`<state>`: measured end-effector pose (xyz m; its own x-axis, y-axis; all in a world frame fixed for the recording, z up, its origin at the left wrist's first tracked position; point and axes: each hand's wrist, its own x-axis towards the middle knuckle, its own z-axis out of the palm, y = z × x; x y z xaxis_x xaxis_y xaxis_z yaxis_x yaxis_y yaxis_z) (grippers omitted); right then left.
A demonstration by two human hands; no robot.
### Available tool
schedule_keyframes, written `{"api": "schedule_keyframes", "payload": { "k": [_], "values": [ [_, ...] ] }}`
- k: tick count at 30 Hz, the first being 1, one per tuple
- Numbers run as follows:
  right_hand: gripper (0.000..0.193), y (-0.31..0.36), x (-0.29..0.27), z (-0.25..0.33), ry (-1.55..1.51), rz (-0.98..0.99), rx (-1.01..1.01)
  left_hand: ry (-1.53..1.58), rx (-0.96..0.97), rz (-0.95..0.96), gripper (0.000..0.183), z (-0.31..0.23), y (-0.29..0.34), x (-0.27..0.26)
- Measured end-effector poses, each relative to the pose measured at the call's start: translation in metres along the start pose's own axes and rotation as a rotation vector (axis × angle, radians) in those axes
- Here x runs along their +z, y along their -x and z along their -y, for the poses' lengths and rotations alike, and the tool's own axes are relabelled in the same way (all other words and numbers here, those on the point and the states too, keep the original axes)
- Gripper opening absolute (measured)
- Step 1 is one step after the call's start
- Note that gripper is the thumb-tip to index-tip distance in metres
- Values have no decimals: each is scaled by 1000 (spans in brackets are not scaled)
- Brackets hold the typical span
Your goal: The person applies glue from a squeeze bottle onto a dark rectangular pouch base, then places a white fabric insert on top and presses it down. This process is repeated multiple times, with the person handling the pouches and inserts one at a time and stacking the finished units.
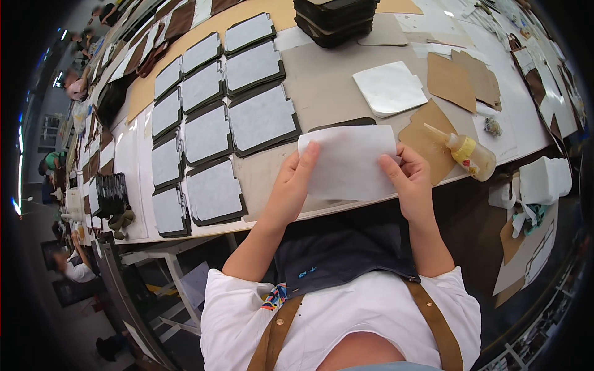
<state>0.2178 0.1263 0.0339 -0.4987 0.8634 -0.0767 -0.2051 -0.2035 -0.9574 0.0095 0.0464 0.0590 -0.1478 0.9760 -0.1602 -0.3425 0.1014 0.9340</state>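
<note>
A thin white sheet is stretched between my two hands above the table's front edge. Its left side is pinched by my left hand, thumb on top. At the right edge, my right hand grips it with the thumb in front and the fingers curled behind. Just beyond the sheet lies a dark panel, mostly hidden by it. Farther back rests a stack of white sheets. To the left, dark panels topped with white sheets lie in rows.
A glue bottle with a yellow label lies near my right hand on a brown cardboard piece. More cardboard pieces lie behind. A tall stack of dark panels stands at the back. Other people work at the far left.
</note>
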Motion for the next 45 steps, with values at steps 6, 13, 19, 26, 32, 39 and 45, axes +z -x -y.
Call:
{"api": "schedule_keyframes", "payload": {
  "k": [6,13,19,26,32,39,45],
  "values": [
    [18,4,11,3,395,-126,-164,-246,190,-86,43,12,-7,-2],
    [17,3,2,5,244,-117,-68,-231,123,-48,44,20,-5,-3],
    [15,2,-3,-5,381,-202,-141,-354,-45,-38,53,18,9,-9],
    [12,-10,-3,-13,587,-268,-180,-724,160,-159,61,32,20,-6],
    [12,-25,7,-14,811,-264,-233,-887,238,-239,41,46,17,-15],
    [14,-29,7,-16,949,-248,-244,-913,223,-251,41,50,16,-18],
    [13,-31,6,-18,981,-248,-253,-956,230,-256,41,51,15,-18]
  ]
}}
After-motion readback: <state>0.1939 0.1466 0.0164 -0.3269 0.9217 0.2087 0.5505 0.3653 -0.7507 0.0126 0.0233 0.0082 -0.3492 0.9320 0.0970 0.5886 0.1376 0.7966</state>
